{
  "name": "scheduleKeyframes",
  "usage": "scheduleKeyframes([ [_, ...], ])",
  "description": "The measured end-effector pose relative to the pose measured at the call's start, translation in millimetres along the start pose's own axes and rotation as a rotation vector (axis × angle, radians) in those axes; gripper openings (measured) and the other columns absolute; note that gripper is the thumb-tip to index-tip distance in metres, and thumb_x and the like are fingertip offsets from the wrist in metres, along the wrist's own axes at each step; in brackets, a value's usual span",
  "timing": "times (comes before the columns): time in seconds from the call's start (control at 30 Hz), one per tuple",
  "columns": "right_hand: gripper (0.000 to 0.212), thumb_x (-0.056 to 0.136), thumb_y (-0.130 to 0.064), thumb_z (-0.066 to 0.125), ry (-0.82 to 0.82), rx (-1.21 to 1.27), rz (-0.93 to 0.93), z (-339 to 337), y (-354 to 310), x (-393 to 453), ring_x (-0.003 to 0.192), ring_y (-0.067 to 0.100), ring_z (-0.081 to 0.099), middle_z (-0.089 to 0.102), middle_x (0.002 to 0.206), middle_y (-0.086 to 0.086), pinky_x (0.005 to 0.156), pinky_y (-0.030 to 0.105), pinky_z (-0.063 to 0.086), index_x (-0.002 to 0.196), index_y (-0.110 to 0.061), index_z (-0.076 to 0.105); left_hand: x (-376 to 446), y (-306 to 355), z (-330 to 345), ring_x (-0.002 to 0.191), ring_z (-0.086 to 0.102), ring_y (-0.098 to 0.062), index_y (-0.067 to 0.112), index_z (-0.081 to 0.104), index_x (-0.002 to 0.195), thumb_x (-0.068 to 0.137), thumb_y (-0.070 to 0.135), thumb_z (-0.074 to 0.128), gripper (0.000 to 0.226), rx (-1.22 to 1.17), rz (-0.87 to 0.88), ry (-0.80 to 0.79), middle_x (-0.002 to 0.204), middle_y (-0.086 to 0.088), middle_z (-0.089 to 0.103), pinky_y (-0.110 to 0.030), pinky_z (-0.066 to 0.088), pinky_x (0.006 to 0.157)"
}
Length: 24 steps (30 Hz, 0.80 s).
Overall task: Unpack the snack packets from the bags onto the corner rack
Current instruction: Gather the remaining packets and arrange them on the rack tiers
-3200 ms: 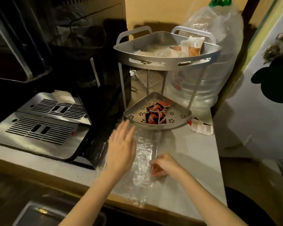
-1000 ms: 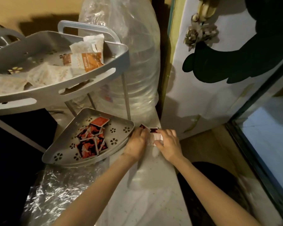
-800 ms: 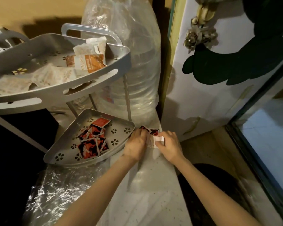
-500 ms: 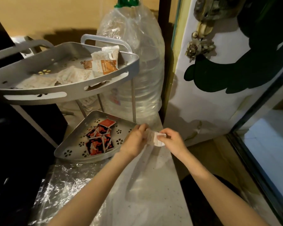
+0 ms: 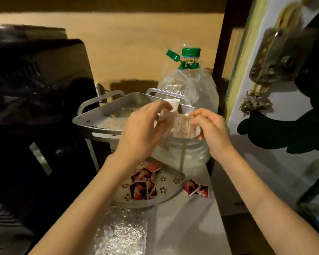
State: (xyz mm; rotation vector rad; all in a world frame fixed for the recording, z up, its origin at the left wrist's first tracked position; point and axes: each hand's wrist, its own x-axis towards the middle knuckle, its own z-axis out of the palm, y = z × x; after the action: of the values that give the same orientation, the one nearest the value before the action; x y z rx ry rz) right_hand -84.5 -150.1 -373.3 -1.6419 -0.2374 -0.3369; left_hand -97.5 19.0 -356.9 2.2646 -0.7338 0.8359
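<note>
Both hands are raised in front of the grey two-tier corner rack (image 5: pixel 92 118). My right hand (image 5: pixel 209 128) pinches a small pale snack packet (image 5: pixel 183 127) at its right edge. My left hand (image 5: pixel 144 131) grips the packet's left side, close to the upper tier's right corner. Pale packets (image 5: pixel 109 124) lie on the upper tier. Several red and black packets (image 5: pixel 143 184) lie on the lower tier (image 5: pixel 170 190). Two red packets (image 5: pixel 196 188) rest on the counter right of the lower tier. A crumpled clear bag (image 5: pixel 122 234) lies flat on the counter near me.
A large clear water bottle (image 5: pixel 190 89) with a green cap stands behind the rack. A black appliance (image 5: pixel 37 107) fills the left side. A white door (image 5: pixel 276 126) with a dark green shape and a brass latch is on the right. The counter edge (image 5: pixel 219 208) drops off rightward.
Both hands lifted a pale packet from the counter beside the lower tier up to the level of the upper tier. The view tilted upward.
</note>
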Motion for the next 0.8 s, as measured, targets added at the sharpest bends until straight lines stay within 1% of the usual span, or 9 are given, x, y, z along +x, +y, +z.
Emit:
scheduleKeyframes([
  [0.1,0.028,0.085,-0.001,0.053,0.003,0.011,-0.113,21,-16,23,0.049,-0.003,0.053,0.059,0.051,-0.013,0.044,0.01,0.039,0.067,-0.021,0.06,16,-18,-30,0.081,0.062,-0.012,0.013,0.059,0.108,0.081,0.004,0.063,0.029,0.025,-0.051,0.093,0.101,-0.002,0.069,-0.028,0.054,0.069],
  [0.27,0.012,0.082,-0.014,0.064,0.047,-0.293,-0.314,59,-17,62,0.074,0.008,0.063,0.069,0.079,-0.006,0.064,0.018,0.049,0.087,-0.023,0.071,38,-67,-44,0.091,0.066,-0.023,0.016,0.056,0.119,0.083,0.001,0.057,0.039,0.201,-0.158,0.083,0.102,-0.008,0.068,-0.03,0.052,0.074],
  [0.33,0.015,0.082,-0.017,0.064,0.039,-0.499,-0.353,70,-14,71,0.071,0.01,0.062,0.07,0.079,-0.006,0.064,0.025,0.051,0.093,-0.023,0.074,41,-81,-43,0.097,0.064,-0.024,0.019,0.049,0.126,0.084,0.002,0.055,0.046,0.261,-0.21,-0.006,0.108,-0.009,0.067,-0.033,0.053,0.077],
  [0.43,0.02,0.085,-0.02,0.06,-0.168,-0.778,-0.274,76,-14,76,0.068,0.008,0.059,0.071,0.084,-0.006,0.062,0.026,0.049,0.1,-0.026,0.072,39,-92,-39,0.1,0.062,-0.02,0.021,0.055,0.121,0.087,0.007,0.054,0.037,0.284,-0.265,-0.137,0.111,-0.003,0.066,-0.033,0.054,0.078],
  [0.53,0.023,0.088,-0.023,0.054,-0.382,-0.924,-0.229,75,-16,75,0.056,0.0,0.043,0.054,0.066,-0.018,0.052,0.022,0.034,0.104,-0.027,0.07,37,-97,-35,0.095,0.061,-0.016,0.021,0.064,0.109,0.086,0.011,0.057,0.026,0.28,-0.278,-0.269,0.106,0.0,0.067,-0.032,0.053,0.081],
  [0.57,0.024,0.089,-0.024,0.051,-0.42,-0.923,-0.216,74,-17,74,0.056,-0.001,0.04,0.053,0.066,-0.018,0.052,0.022,0.032,0.105,-0.028,0.069,38,-97,-35,0.093,0.06,-0.015,0.02,0.066,0.107,0.085,0.012,0.058,0.025,0.27,-0.281,-0.328,0.105,-0.001,0.068,-0.031,0.053,0.083],
  [0.63,0.028,0.091,-0.022,0.046,-0.489,-0.897,-0.182,72,-18,74,0.071,0.003,0.05,0.066,0.091,-0.011,0.064,0.026,0.042,0.108,-0.025,0.068,40,-95,-34,0.094,0.06,-0.014,0.018,0.066,0.109,0.086,0.013,0.057,0.026,0.244,-0.301,-0.437,0.109,-0.002,0.068,-0.028,0.052,0.084],
  [0.7,0.031,0.092,-0.02,0.042,-0.502,-0.871,-0.159,71,-18,72,0.095,0.012,0.057,0.065,0.114,-0.003,0.085,0.033,0.047,0.111,-0.023,0.067,42,-90,-34,0.096,0.059,-0.014,0.016,0.065,0.113,0.089,0.013,0.051,0.028,0.241,-0.322,-0.489,0.113,-0.002,0.066,-0.023,0.049,0.08],
  [0.8,0.032,0.09,-0.016,0.043,-0.45,-0.796,-0.206,65,-18,68,0.105,0.013,0.055,0.064,0.116,-0.001,0.092,0.032,0.044,0.112,-0.019,0.066,44,-76,-36,0.093,0.061,-0.013,0.015,0.064,0.114,0.092,0.016,0.046,0.028,0.246,-0.305,-0.45,0.114,-0.002,0.066,-0.024,0.05,0.077],
])
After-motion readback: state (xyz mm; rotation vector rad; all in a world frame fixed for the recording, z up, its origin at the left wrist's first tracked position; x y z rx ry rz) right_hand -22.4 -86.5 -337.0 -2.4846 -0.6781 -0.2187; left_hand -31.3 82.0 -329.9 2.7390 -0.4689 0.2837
